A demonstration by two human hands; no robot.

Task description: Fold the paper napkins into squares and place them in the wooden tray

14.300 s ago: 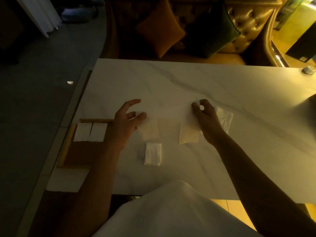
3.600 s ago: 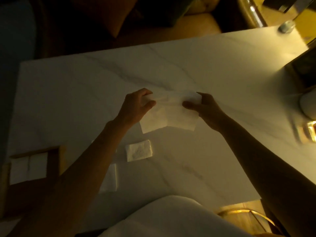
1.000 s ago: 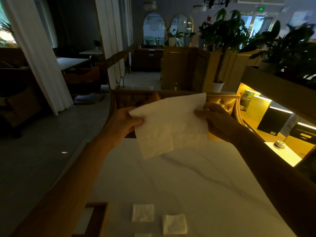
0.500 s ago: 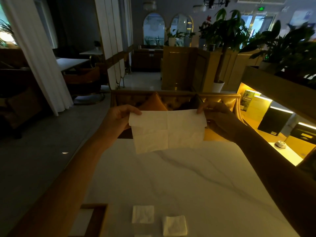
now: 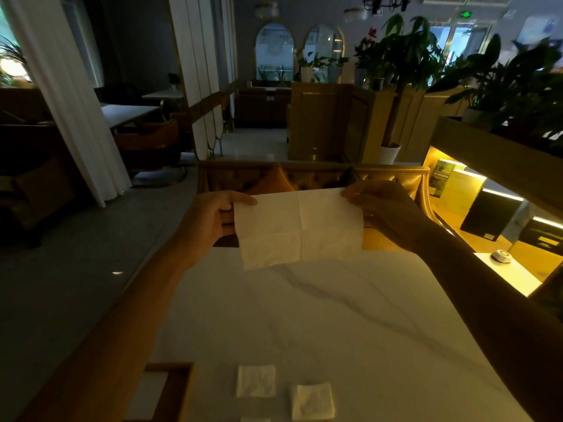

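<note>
— Fingers [image 5: 243, 200] of our left hand [image 5: 210, 220] and right hand [image 5: 384, 211] pinch shut on the top corners of the thin white creased paper napkin [image 5: 300, 228], hanging at twelve o'clock above the pale marble table [image 5: 304, 315].

— Agreed. We should match edges along its creases before pressing. Small white folded squares [image 5: 256, 381] wait at six o'clock; the wooden tray [image 5: 179, 388] sits at seven.

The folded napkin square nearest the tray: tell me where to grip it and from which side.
Come from above and pinch the right edge of the napkin square. It lies flat on the table, with the wooden tray on its left and another square apart to the right.
</note>
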